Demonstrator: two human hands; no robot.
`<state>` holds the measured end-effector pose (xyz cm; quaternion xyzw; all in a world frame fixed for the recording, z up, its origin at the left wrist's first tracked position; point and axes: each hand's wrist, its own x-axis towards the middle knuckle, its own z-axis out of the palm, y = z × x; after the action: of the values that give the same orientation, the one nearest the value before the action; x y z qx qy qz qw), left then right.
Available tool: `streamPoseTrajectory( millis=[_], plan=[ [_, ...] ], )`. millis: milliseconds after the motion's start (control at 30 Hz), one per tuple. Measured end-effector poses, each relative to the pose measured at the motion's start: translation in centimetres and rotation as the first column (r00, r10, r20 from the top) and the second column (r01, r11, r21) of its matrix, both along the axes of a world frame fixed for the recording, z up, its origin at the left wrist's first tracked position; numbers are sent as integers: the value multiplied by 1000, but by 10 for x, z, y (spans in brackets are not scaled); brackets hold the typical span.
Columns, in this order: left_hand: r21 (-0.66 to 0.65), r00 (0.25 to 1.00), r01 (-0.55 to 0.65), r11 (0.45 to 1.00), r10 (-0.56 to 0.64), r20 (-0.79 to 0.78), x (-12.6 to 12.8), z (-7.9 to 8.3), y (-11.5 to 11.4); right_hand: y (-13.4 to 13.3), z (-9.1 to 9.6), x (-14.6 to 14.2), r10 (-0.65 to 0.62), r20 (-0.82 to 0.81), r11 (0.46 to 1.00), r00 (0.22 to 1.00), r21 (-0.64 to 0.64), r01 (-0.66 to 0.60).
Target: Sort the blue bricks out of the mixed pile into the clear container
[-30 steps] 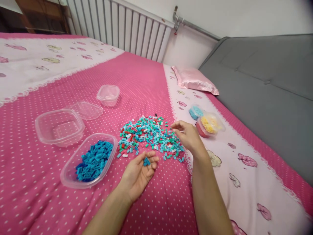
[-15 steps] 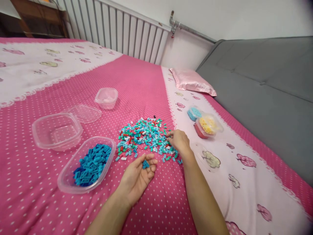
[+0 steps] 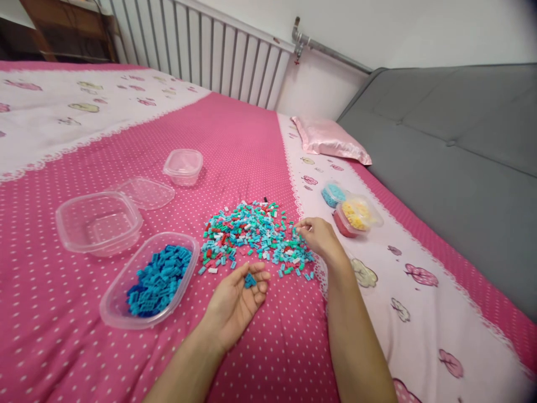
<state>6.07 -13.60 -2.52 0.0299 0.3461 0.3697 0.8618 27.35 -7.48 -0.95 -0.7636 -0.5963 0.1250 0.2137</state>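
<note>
A loose pile of small toy building bricks in turquoise, green, red, pink and white lies on the pink dotted bedspread. My left hand is palm up just in front of the pile, fingers curled around a few blue bricks. At the pile's right edge, my right hand has thumb and forefinger pinched together over the bricks. Whatever is between those fingertips is too small to make out. To the left of my left hand stands a clear plastic tub holding many blue bricks.
Behind that tub sit another clear tub and a flat lid. A smaller clear tub stands farther back. On the right are small tubs of turquoise and yellow bricks. A pink pillow lies beside the grey headboard.
My right hand has moved a little to the right along the pile's edge, uncovering bricks there. My left hand stays in place with the blue bricks.
</note>
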Motion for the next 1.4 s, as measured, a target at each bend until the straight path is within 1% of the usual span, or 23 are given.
streamPoseTrajectory(
  millis=[133, 200, 333, 400, 533, 633, 800, 867, 933, 1000, 1067, 1100, 1133, 1167, 1200, 1233, 1267, 1300, 1333, 1400],
  plan=[
    [-5, 1000, -7, 1000, 7, -2, 0, -1, 0, -3, 7, 9, 31, -128, 996, 991, 89, -20],
    [-7, 1000, -9, 1000, 9, 0, 0, -1, 1, -4, 8, 9, 43, -165, 994, 985, 104, -26],
    [-3, 1000, -10, 1000, 10, 11, 0, -1, 1, -4, 5, 3, 65, -182, 998, 981, 28, -61],
    [1, 1000, -11, 1000, 11, 12, 0, -1, 1, -3, 1, -1, 79, -181, 996, 980, -15, -83],
    [2, 1000, -13, 1000, 13, 7, 0, -2, 1, 2, -7, -11, 104, -139, 993, 985, -42, -111],
    [5, 1000, -9, 1000, 9, 14, 1, -3, 1, 4, -9, -20, 120, -114, 990, 986, -66, -128],
    [13, 1000, -9, 1000, 9, 19, 0, -3, 1, 6, -10, -26, 73, 1, 995, 997, -64, -73],
    [13, 1000, -10, 1000, 10, 17, 0, -3, 0, 7, -10, -24, 56, -2, 997, 998, -55, -56],
    [12, 1000, -10, 1000, 10, 15, 0, -3, 0, 6, -9, -23, 57, -61, 997, 997, -56, -61],
    [8, 1000, -12, 1000, 12, 20, 0, -3, 0, 1, -3, -25, 103, -184, 992, 978, -50, -114],
    [0, 999, -10, 1000, 10, 33, 0, -3, 0, -9, 9, -30, 222, -315, 972, 923, -3, -235],
    [-5, 999, -10, 1000, 10, 39, 0, -3, 0, -16, 17, -35, 305, -358, 948, 882, 26, -317],
    [-9, 999, -10, 1000, 11, 44, 0, -3, 0, -24, 26, -39, 391, -372, 916, 842, 70, -395],
    [-17, 999, -12, 1000, 13, 43, 0, -3, 0, -31, 34, -44, 465, -368, 878, 805, 80, -471],
    [-23, 999, -15, 1000, 16, 40, 0, -3, 0, -38, 43, -48, 513, -363, 848, 778, 73, -525],
    [-29, 999, -18, 999, 19, 33, -1, -3, 0, -43, 49, -51, 540, -359, 829, 761, 72, -555],
    [-33, 999, -18, 999, 19, 26, -1, -2, 0, -47, 54, -53, 546, -353, 825, 760, 72, -560],
    [-37, 1000, -14, 999, 15, 22, -2, -2, 1, -48, 55, -54, 529, -346, 839, 775, 79, -538],
    [-40, 1000, -10, 999, 10, 21, -2, -2, 1, -47, 55, -52, 490, -332, 867, 806, 93, -489],
    [-39, 1000, 3, 999, -2, 31, -3, -1, 0, -38, 46, -45, 352, -262, 935, 899, 130, -329]
  ],
)
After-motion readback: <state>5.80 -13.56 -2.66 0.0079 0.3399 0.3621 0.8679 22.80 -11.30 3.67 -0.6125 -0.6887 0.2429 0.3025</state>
